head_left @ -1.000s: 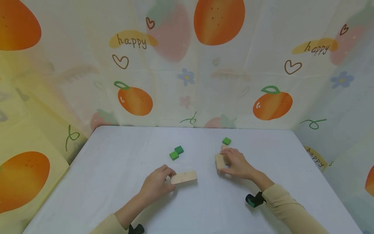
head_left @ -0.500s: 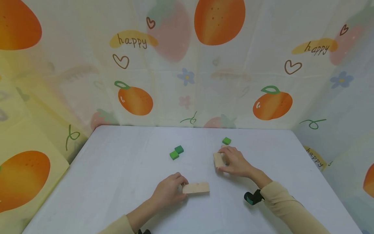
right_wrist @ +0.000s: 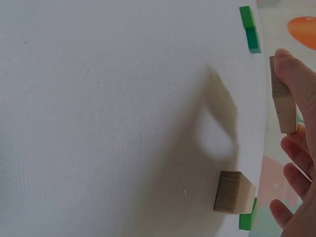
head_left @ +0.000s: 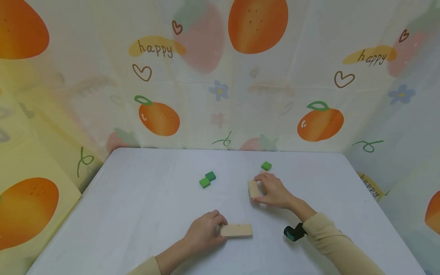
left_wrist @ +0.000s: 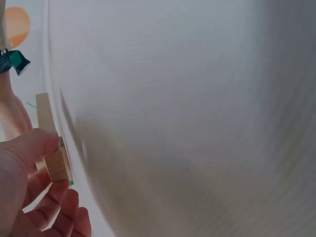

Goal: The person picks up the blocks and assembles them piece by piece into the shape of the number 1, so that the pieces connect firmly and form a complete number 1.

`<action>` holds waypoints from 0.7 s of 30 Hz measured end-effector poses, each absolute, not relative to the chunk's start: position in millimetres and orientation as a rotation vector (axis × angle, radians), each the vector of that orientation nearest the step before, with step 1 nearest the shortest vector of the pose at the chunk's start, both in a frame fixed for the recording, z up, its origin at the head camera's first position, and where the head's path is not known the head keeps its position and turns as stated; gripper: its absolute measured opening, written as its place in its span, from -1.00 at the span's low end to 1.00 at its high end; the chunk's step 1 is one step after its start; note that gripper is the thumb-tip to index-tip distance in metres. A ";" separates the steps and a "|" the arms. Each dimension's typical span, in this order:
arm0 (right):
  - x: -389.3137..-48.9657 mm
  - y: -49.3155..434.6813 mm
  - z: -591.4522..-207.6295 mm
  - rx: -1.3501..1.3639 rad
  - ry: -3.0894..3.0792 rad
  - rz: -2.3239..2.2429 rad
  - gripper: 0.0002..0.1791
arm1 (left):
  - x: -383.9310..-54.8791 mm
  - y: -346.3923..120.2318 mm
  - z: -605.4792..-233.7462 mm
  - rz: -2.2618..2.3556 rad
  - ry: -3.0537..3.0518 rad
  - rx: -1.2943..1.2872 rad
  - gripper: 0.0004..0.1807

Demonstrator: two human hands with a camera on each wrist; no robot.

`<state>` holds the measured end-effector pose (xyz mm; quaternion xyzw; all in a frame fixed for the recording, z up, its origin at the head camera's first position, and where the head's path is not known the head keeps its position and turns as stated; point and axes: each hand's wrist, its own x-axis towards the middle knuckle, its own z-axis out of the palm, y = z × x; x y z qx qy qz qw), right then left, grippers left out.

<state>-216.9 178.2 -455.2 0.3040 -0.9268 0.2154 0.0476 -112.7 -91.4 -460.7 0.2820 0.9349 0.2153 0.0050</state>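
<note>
Wooden block [head_left: 237,231] clamped in left fingers [left_wrist: 69,205], second block [head_left: 253,190] in right fingers [right_wrist: 297,178]; third block [right_wrist: 233,192] clear only from right wrist.

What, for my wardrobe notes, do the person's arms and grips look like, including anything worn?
The left sleeve and creased right sleeve are plain beige, both stopping short of the wrist. A black device with a green patch is worn at the right sleeve's edge. The left grip and right grip are without gloves.
</note>
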 end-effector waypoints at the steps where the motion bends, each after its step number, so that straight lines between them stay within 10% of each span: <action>1: -217.0 177.5 -455.5 0.925 -2.828 0.654 -0.34 | -112.6 -91.1 -461.5 0.671 2.920 0.884 -0.69; 21: -217.9 170.9 -457.9 0.915 -2.876 0.663 -0.33 | -111.8 -88.3 -470.8 0.625 2.843 0.821 -0.69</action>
